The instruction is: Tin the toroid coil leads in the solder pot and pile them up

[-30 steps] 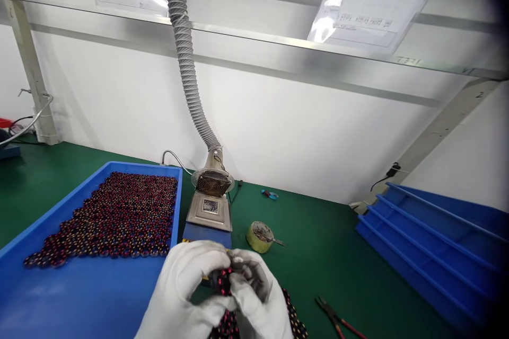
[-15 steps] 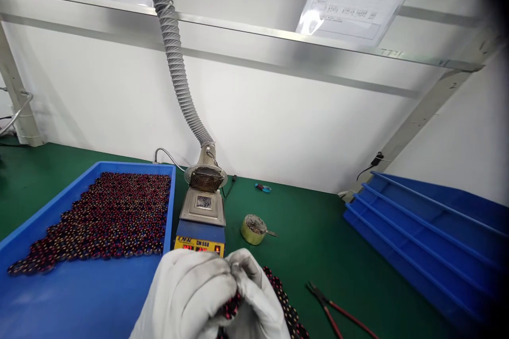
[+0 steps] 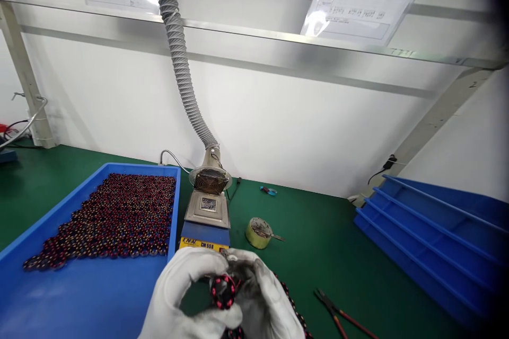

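Both my hands wear white gloves and are close together at the lower middle. My left hand [image 3: 173,294] pinches a small ring-shaped wound coil [image 3: 223,292] with red and black windings between thumb and fingers, its round face towards me. My right hand [image 3: 276,296] curls in beside the coil, its stained glove fingers meeting the left fingertips. What those right fingers grip is hidden. More coils [image 3: 292,302] lie on the bench, partly behind my right hand. Just beyond my hands stands a blue solder pot [image 3: 204,232] with a yellow label and a square opening.
A blue tray [image 3: 177,206] on the left holds densely packed coils [image 3: 123,217]. A fume hose [image 3: 181,63] hangs above the pot. On the green bench [image 3: 318,243] are a round tin [image 3: 258,234], red-handled pliers [image 3: 336,310] and a small blue tool [image 3: 269,190]. Blue trays [image 3: 429,238] lean right.
My left hand has opened its grip outward and turned the coil, so its round face now shows. My right palm has turned more into view. The whole scene has shifted slightly right.
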`<act>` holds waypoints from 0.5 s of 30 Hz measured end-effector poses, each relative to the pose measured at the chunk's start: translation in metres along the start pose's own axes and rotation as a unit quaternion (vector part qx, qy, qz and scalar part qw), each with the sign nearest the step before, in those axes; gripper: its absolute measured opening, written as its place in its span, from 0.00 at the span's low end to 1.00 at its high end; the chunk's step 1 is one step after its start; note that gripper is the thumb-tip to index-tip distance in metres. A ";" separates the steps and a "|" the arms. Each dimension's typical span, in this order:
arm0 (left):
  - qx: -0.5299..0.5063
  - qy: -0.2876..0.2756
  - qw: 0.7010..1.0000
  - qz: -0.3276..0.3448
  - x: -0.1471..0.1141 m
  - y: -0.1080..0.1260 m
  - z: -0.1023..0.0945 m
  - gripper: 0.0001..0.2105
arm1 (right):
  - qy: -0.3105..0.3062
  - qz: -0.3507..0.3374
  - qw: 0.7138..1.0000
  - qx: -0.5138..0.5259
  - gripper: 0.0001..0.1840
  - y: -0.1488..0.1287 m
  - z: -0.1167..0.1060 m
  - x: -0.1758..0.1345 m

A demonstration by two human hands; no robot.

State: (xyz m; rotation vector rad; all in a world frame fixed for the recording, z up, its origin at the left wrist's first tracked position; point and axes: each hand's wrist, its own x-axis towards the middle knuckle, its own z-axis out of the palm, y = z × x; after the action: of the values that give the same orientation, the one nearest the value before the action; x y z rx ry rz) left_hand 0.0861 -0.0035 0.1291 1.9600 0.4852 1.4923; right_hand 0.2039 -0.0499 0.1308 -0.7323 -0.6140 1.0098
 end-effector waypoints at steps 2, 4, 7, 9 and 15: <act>0.001 0.007 1.000 -0.001 0.000 0.000 0.000 0.14 | 0.003 -0.008 1.000 -0.026 0.14 -0.006 0.003 -0.002; 0.010 0.018 1.000 -0.004 -0.001 -0.001 -0.001 0.14 | -0.013 -0.009 0.998 -0.062 0.16 -0.010 0.004 -0.004; 0.037 0.002 0.998 0.044 -0.002 -0.005 -0.003 0.15 | -0.029 -0.011 0.991 -0.130 0.14 -0.012 0.004 -0.003; 0.062 -0.019 0.994 0.092 -0.002 -0.007 -0.006 0.15 | -0.029 -0.037 0.986 -0.159 0.11 -0.010 0.004 -0.002; 0.111 -0.030 0.981 0.159 0.005 -0.007 -0.011 0.15 | -0.019 -0.136 0.976 -0.171 0.09 -0.003 0.007 -0.001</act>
State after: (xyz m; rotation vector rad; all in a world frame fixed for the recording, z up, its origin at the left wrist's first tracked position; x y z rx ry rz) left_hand 0.0773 0.0072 0.1300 2.3394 0.3346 1.6216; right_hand 0.1997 -0.0497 0.1376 -0.9029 -0.9104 0.6715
